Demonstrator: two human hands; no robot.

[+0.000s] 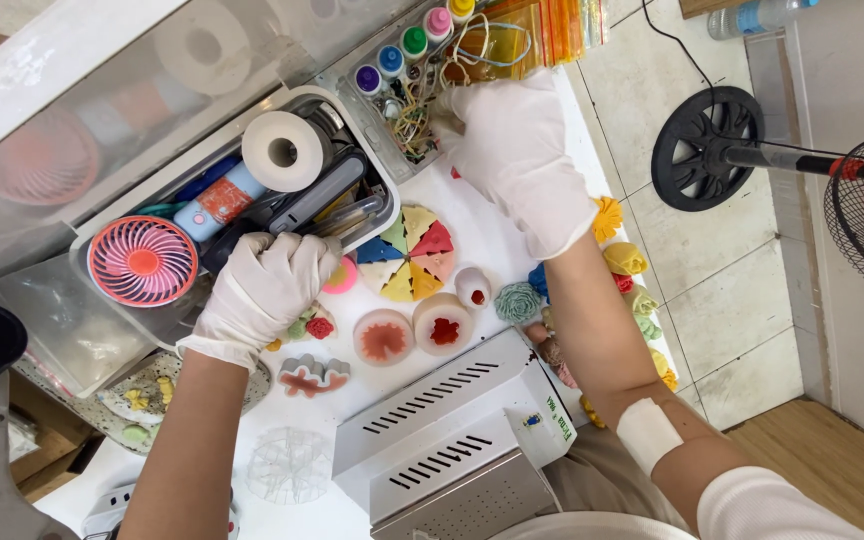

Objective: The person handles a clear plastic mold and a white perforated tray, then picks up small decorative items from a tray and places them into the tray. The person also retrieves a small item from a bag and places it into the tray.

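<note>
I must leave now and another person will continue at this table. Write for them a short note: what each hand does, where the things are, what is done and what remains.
Left hand, gloved: closed, resting at the edge of the white bin of tools, beside the tape roll; what it grips is hidden.
Right hand, gloved: reaching into the small tray of wires by the paint bottles.
On the table: a round wheel of coloured wedges, two round moulds with red centres, finished flower pieces along the right edge.
Done: many flowers formed. Left: cannot tell.

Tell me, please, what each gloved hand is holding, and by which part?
Cannot be told: left hand rests on the tray edge; right hand reaches into tangled wires, fingers hidden.
</note>
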